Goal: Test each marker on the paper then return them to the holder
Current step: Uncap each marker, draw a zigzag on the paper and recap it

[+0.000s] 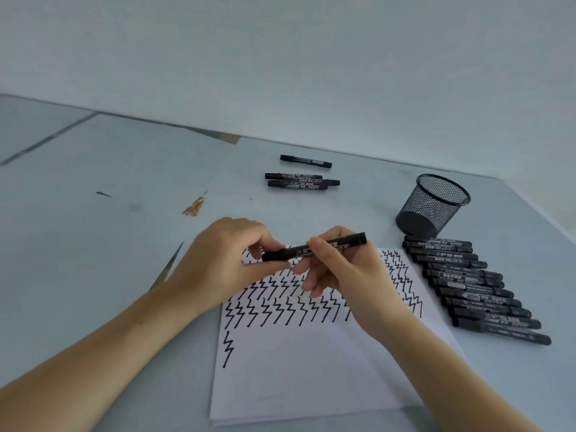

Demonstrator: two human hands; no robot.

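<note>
Both hands hold one black marker (314, 248) over the zigzag paper (311, 363): left hand (224, 263) pinches the cap end, right hand (339, 275) grips the barrel, probably to uncap it. Mesh holder (431, 205) waits at two o'clock.

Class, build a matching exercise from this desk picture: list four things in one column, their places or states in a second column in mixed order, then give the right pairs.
Things
1. mesh holder
2. held marker
3. three markers
4. row of markers

Places or states
A. lying side by side right of the paper
B. gripped by left hand and right hand
C. lying on the far table
D. tipped, no markers visible inside

Pairs: 1-D, 2-B, 3-C, 4-A
</note>
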